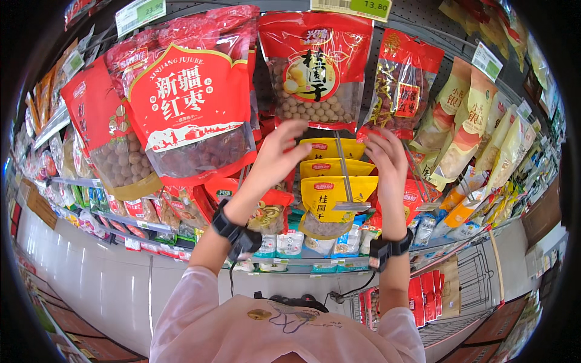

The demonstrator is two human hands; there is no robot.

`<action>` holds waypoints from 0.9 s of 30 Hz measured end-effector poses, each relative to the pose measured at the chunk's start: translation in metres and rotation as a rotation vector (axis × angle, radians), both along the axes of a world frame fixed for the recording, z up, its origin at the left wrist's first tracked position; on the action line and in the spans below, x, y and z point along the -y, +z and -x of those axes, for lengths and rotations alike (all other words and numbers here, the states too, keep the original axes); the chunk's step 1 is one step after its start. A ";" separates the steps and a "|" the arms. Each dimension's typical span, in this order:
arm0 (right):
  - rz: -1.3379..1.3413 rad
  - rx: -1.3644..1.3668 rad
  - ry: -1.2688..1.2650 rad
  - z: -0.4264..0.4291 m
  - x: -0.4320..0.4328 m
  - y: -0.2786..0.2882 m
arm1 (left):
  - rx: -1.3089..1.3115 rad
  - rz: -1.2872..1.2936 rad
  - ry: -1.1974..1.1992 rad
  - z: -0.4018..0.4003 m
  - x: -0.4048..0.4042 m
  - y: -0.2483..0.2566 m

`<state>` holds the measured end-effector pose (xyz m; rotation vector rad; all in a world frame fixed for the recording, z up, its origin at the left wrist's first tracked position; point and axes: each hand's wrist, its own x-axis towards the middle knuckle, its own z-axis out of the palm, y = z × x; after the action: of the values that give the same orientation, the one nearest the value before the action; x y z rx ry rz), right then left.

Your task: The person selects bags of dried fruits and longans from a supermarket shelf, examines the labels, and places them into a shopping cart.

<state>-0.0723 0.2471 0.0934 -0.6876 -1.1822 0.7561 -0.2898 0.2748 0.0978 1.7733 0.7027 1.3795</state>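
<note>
My left hand (282,153) is raised with its fingers apart, just below a red bag of dried longans (316,68) that hangs on the rack. Fingertips of my right hand (386,152) are at the bottom edge of a red bag of dried jujubes (401,86); whether they touch it is unclear. Between both hands, yellow bags (338,195) hang one behind another on a metal hook (343,170). A large red jujube bag (190,109) hangs to the left, beside a red and gold bag of dried longans (113,136). Black bands circle both wrists.
Tall beige bags (472,118) hang at the right. Lower shelves hold small white and blue bags (289,242). A wire shopping cart (472,281) with red bags (424,295) inside stands at the lower right. Price tags (487,61) and hook ends jut out from the rack.
</note>
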 end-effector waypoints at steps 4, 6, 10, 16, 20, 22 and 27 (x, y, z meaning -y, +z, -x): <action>0.044 0.119 0.063 0.009 -0.061 0.013 | 0.068 0.050 0.094 -0.014 -0.054 0.001; 0.046 0.172 0.051 0.010 -0.092 0.015 | 0.112 0.082 0.051 -0.019 -0.079 -0.004; 0.067 0.272 0.027 0.004 -0.153 0.014 | 0.051 0.063 0.318 -0.020 -0.130 -0.032; -0.002 0.319 -0.187 -0.007 -0.205 0.002 | -0.121 0.087 0.482 -0.021 -0.125 -0.030; 0.180 0.308 -0.137 -0.009 -0.222 -0.007 | -0.084 0.089 0.508 -0.012 -0.127 -0.034; 0.171 0.366 -0.172 -0.005 -0.223 -0.008 | -0.070 0.091 0.467 -0.007 -0.133 -0.035; 0.222 0.182 -0.056 -0.006 -0.233 -0.003 | 0.056 0.173 0.465 -0.012 -0.136 -0.033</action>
<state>-0.0664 0.4797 0.0902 -0.9871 -1.2491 0.7975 -0.2776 0.4104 0.0651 1.4837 1.2194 1.6034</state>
